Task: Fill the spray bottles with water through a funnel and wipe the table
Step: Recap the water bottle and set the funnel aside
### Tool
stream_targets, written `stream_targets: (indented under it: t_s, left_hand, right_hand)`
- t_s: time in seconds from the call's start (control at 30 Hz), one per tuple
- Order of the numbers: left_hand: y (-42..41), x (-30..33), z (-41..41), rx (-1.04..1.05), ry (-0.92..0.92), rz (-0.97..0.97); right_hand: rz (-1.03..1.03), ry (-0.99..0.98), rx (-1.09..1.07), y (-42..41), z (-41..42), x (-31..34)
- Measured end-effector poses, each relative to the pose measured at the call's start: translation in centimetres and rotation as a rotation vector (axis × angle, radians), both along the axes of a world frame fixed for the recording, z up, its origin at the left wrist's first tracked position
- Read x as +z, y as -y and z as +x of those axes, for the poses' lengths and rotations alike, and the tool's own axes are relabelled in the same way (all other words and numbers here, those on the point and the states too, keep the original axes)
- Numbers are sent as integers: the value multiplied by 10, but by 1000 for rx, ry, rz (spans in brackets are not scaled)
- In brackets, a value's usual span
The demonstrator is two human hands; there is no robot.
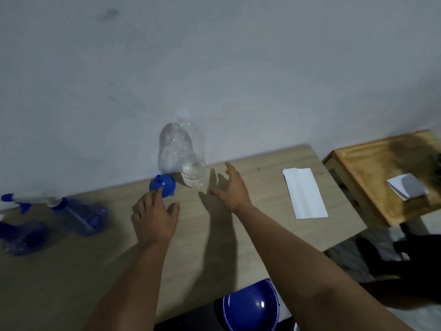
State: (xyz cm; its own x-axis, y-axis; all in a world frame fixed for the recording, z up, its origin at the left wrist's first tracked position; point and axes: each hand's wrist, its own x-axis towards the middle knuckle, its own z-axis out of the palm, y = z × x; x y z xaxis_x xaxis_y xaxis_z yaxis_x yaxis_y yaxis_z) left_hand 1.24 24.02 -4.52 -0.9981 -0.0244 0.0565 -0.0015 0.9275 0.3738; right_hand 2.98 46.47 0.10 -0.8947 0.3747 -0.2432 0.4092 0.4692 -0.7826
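Reaching over the worktop (238,235), the left hand (154,217) touches the blue funnel (163,185) with loose fingers, while the right hand (230,187) hovers spread and empty beside the water bottle (191,158). 2 blue spray bottles (78,215) lie at the left; a white paper towel (305,193) lies at the right.

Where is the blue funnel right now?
In the head view, the blue funnel lies on the table near the wall, just left of the clear water bottle, at the left hand's fingertips.

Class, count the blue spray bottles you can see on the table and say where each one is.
2. One spray bottle lies at the table's left; a second spray bottle lies nearer, at the left edge, partly cut off. More may be out of view.
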Motion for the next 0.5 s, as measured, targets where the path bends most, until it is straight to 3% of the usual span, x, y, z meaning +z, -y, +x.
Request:
stream_targets:
  t_s: [0.5]
  left_hand:
    - [-248,5,79,-791,259,-57]
  right_hand:
    - [345,77,-425,-186,166,-23]
